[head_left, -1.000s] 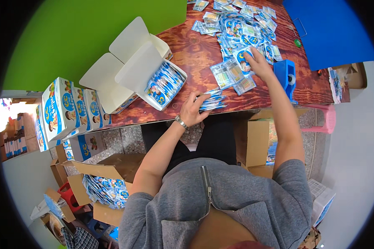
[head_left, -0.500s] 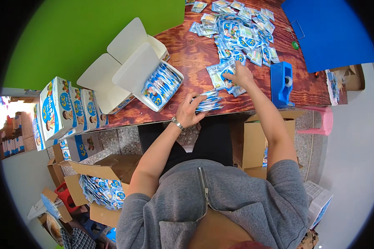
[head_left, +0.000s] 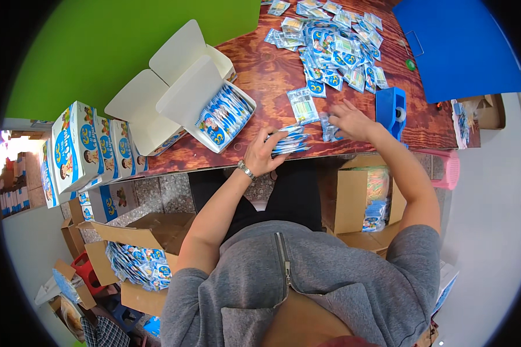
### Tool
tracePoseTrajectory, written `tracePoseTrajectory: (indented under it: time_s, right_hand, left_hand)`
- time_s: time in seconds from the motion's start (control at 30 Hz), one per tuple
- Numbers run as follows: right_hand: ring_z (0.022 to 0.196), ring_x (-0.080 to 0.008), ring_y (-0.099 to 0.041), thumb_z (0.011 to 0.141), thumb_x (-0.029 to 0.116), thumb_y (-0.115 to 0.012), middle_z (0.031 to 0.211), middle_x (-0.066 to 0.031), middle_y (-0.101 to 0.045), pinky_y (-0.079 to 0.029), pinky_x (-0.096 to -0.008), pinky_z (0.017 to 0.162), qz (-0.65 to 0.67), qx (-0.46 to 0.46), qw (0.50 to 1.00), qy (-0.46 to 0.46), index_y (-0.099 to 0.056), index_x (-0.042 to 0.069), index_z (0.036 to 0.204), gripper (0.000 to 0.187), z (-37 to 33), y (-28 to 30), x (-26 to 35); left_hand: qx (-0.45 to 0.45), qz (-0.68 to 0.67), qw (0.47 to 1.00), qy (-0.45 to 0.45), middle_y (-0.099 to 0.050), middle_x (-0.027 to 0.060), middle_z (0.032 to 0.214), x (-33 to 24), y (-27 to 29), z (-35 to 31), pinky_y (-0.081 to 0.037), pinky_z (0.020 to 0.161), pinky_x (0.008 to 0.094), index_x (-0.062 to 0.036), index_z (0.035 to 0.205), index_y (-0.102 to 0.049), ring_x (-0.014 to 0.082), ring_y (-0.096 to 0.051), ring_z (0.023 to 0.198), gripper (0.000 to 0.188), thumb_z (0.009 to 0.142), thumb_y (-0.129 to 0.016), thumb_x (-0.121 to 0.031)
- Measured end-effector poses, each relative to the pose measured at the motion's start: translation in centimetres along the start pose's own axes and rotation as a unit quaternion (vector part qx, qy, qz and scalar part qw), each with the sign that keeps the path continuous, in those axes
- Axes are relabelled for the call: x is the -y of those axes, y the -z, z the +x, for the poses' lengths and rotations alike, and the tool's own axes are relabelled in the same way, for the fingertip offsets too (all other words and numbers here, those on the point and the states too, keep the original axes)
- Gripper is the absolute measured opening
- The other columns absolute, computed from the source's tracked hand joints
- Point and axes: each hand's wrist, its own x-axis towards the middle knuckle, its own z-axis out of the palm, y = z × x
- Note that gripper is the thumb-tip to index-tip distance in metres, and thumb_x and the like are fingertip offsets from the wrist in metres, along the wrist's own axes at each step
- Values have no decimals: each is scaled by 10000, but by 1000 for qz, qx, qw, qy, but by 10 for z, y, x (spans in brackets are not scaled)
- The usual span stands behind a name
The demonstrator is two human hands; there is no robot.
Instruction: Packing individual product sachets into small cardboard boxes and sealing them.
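My left hand (head_left: 263,155), with a watch on its wrist, is closed round a stack of small blue-and-white packets (head_left: 293,140) standing on edge near the table's front edge. To its right, my right hand (head_left: 353,123) is spread over another packet (head_left: 329,129), which it partly covers; whether it grips this packet is hidden. A single packet (head_left: 303,105) lies flat between the hands and the large pile of packets (head_left: 341,49). Left of my left hand, an open white box (head_left: 250,110) holds a row of packets (head_left: 224,118), its lid flaps raised.
A blue tape dispenser (head_left: 391,113) stands right of my right hand. Another open box (head_left: 138,113) and several closed boxes (head_left: 75,147) are at the left. Below the table are cartons (head_left: 139,237) (head_left: 350,199) with packets and a pink stool (head_left: 450,169).
My right hand has moved right and nearer to me, away from the packets by the pile, leaving one lying flat. My left hand stays on its stack.
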Motion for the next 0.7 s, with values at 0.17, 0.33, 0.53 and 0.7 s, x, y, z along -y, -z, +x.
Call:
tracePoseTrajectory:
  time_s: [0.17,0.33,0.53,0.7]
  right_hand:
    - [1097,-381,-552,819,157,-741,1140,-172,-560,-419,-469,1040,230,-112,963,-83,-520,38,1227,479,-6,23,-6]
    - [1006,-216,-641,823,331,-798,1168,-187,-646,-524,-347,819,428,-234,822,-294,-416,-20,1408,782,67,5,14]
    - [1116,-439,-584,726,469,-822,1328,-205,-481,-500,-465,935,223,-148,851,-451,-440,174,1388,820,105,-3,56]
    - [1089,-419,-600,723,328,-832,1150,-222,-629,-502,-473,900,332,-219,875,-276,-333,249,1476,907,105,9,53]
  left_hand:
    - [-5,-5,1000,-11,-568,142,1111,-1,1,0,-550,760,392,-89,1198,-619,320,-634,937,545,700,-827,-166]
    - [-1,-6,1000,-12,-567,150,1115,0,-2,2,-551,754,392,-93,1208,-618,327,-634,943,552,705,-829,-176]
    - [-9,-29,1000,2,-558,143,1108,-3,1,-1,-535,779,421,-118,1214,-623,346,-620,949,551,697,-811,-153]
    - [38,-36,998,-23,-563,157,1120,4,5,2,-516,837,413,-100,1235,-606,344,-607,993,557,721,-813,-154]
